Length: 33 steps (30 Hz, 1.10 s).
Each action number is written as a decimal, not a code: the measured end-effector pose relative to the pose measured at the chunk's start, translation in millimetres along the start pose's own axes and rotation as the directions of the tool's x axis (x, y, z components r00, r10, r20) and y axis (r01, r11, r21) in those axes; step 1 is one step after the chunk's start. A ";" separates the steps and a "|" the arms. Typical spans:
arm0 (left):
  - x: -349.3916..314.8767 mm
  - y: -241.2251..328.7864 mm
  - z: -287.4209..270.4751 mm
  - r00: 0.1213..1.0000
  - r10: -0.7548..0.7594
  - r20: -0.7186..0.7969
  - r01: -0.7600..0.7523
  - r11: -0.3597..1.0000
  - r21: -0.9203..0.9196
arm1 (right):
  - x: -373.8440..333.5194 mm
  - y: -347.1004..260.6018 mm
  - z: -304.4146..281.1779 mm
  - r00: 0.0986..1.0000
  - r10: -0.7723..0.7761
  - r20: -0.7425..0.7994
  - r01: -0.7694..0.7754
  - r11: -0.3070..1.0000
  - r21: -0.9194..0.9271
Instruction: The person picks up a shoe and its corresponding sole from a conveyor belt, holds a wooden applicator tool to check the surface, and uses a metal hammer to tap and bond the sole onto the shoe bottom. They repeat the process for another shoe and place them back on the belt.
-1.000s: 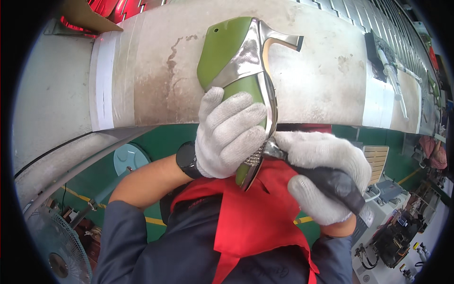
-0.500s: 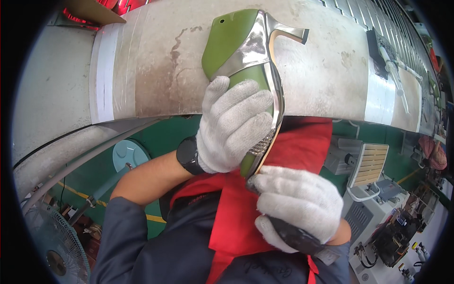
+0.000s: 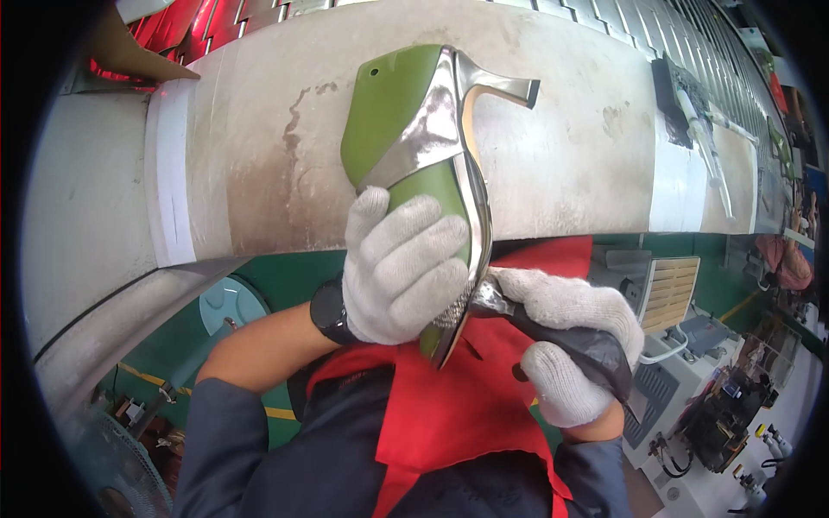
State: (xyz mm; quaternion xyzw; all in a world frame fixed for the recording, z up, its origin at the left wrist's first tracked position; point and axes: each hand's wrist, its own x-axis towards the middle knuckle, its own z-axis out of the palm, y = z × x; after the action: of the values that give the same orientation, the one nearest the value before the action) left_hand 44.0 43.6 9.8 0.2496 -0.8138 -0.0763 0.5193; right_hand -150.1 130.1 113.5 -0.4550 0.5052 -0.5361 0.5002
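A high-heeled shoe [image 3: 475, 186] with shiny silver straps sits on a green shoe last [image 3: 393, 108], heel away from me and toe toward my body. A sparkling band crosses near its toe. My left hand [image 3: 401, 268], in a white knit glove, is closed around the forepart of the last. My gloved right hand [image 3: 574, 302] is closed around a black-wrapped tool [image 3: 566, 337] with a shiny metal end. That end is at the sole's edge near the sparkling band. Whether it touches the sole, I cannot tell, and its exact kind is unclear.
Under the shoe is a stained pale bench [image 3: 276, 164] with its near edge by my hands. Dark and translucent tools [image 3: 695, 129] lie at its right. Beyond runs a metal slatted conveyor [image 3: 604, 22]. A fan [image 3: 121, 470], blue round stool [image 3: 233, 302] and white machine [image 3: 682, 380] stand below.
The tool's metal end has moved from the toe tip up along the sole's edge, and my right hand has turned with it. In the picture, shoe and left hand sit lower and slightly left.
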 end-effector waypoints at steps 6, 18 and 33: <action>-15.8 -5.9 16.1 0.984 0.045 -0.173 -0.045 0.999 0.004 | 30.0 -11.4 -15.3 0.976 0.201 0.086 -0.206 0.977 0.053; -18.7 -3.1 31.6 0.968 0.005 -0.250 0.001 1.000 0.021 | 59.0 15.9 -32.4 0.957 0.283 0.055 -0.288 0.935 0.207; -18.2 -1.5 24.6 0.981 0.002 -0.194 -0.001 1.000 0.003 | 111.4 -5.9 0.6 0.963 0.251 0.101 -0.250 0.968 -0.019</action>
State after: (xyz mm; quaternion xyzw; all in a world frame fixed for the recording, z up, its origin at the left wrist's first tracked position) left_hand 28.9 47.8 -16.5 0.2559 -0.7597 -0.0499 0.5957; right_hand -159.5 19.0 117.5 -0.4160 0.5341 -0.4428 0.5879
